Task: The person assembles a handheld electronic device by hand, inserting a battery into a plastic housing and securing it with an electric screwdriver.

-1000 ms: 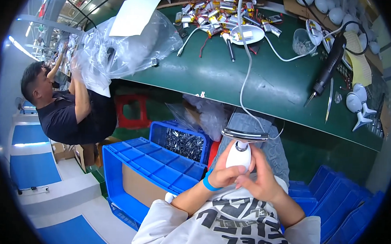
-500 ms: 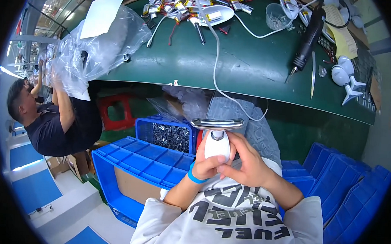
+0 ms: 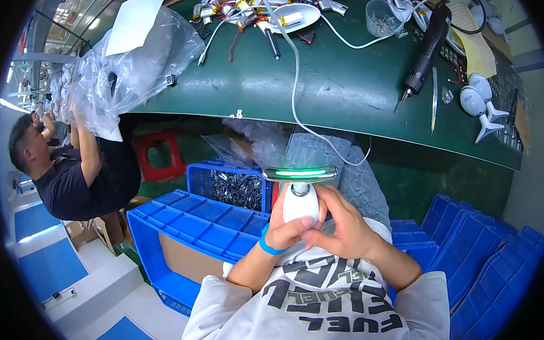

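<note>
Both the left hand (image 3: 285, 231) and right hand (image 3: 346, 234) wrap fingers (image 3: 335, 202) around a white device (image 3: 300, 206) near a dark-lettered shirt (image 3: 327, 310).

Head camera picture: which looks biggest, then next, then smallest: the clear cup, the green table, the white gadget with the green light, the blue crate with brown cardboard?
Largest to smallest, as they look here:
1. green table
2. blue crate
3. white gadget, partly covered by fingers
4. clear cup

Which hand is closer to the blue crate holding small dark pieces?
Left. In view, the left hand is lower right of the crate; the right hand is farther right.
</note>
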Demonstrator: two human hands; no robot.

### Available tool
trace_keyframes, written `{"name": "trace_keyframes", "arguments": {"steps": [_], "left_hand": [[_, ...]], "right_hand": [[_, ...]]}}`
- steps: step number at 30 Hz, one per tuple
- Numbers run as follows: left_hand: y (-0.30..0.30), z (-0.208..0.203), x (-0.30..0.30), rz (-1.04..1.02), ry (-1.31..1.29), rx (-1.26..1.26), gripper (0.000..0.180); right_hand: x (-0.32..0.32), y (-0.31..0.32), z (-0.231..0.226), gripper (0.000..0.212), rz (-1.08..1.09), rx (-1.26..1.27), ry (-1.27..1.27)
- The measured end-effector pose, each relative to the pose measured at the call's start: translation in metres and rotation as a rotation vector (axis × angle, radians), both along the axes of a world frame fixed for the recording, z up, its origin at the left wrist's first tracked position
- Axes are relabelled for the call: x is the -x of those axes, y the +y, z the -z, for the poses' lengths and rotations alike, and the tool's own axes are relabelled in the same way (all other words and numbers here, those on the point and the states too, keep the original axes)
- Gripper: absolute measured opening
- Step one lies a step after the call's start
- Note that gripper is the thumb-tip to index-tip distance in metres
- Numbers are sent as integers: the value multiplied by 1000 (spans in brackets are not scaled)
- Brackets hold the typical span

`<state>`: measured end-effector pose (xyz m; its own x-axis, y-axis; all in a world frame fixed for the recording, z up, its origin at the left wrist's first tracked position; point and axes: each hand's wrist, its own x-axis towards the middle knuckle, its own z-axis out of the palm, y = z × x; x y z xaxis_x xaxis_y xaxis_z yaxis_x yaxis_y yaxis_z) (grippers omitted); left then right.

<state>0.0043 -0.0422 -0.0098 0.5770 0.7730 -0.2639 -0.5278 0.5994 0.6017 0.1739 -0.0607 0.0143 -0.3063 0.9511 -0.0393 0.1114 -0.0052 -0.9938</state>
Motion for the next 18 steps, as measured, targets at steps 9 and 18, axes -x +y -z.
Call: {"name": "trace_keyframes", "arguments": {"steps": [9, 18], "left_hand": [[7, -14, -4, 40, 7, -28, 79], [-13, -35, -9, 104, 790, -738, 43]], "right_hand": [[-23, 0, 2, 78, 308, -171, -144], [2, 12, -3, 16, 297, -388, -225]]}}
